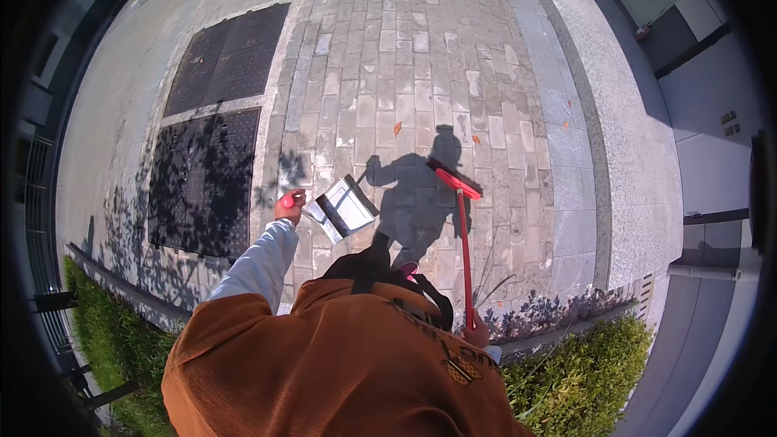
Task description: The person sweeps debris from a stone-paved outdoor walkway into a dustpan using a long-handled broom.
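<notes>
Left hand [289, 205]: fingers closed round the handle of a pale dustpan [346, 209]. Dustpan out front over paving [340, 125]; ground contact unclear. Right hand [477, 331], low by the body: fingers wrapped on red broom [466, 255], its head right of dustpan, at edge of person's shadow [417, 206]. Orange leaf [476, 139] just beyond.

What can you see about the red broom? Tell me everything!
The broom has a long, thin, straight red handle and a wide red head, both plastic-looking. Dark bristles peek out along the far edge. The right hand grips the handle's near end. The head sits slantwise over grey paving; I can't tell whether the bristles touch it.
</notes>
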The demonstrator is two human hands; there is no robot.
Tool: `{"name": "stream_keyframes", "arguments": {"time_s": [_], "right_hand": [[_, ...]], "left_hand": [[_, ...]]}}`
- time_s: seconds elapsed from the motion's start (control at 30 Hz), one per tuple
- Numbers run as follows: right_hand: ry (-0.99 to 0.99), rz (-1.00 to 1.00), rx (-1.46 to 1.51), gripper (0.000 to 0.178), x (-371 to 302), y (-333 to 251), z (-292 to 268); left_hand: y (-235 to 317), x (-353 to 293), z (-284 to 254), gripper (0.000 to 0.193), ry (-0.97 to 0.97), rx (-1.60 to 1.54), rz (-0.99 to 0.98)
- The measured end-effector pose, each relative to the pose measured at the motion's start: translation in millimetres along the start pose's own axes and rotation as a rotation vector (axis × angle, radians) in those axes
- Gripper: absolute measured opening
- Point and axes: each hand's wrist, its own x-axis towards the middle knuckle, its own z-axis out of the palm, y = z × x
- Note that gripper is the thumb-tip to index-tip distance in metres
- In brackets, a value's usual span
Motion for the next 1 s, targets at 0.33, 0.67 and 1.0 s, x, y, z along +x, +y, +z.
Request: {"name": "stream_keyframes", "arguments": {"time_s": [0.33,0.67,1.0], "right_hand": [[-0.067,0.251,0.064,0.066,294.5,-182.4,-53.7],[-0.275,0.308,-0.311,0.071,291.8,-233.0,19.8],[-0.566,0.110,-0.259,0.063,238.0,-278.2,-7.2]], "left_hand": [[21.1,98.6,60.2,0.023,0.200,-0.236,0.031],[30.2,194.3,103.1,0.015,0.104,-0.262,0.047],[42.1,223.4,65.6,0.019,0.203,-0.356,-0.028]]}}
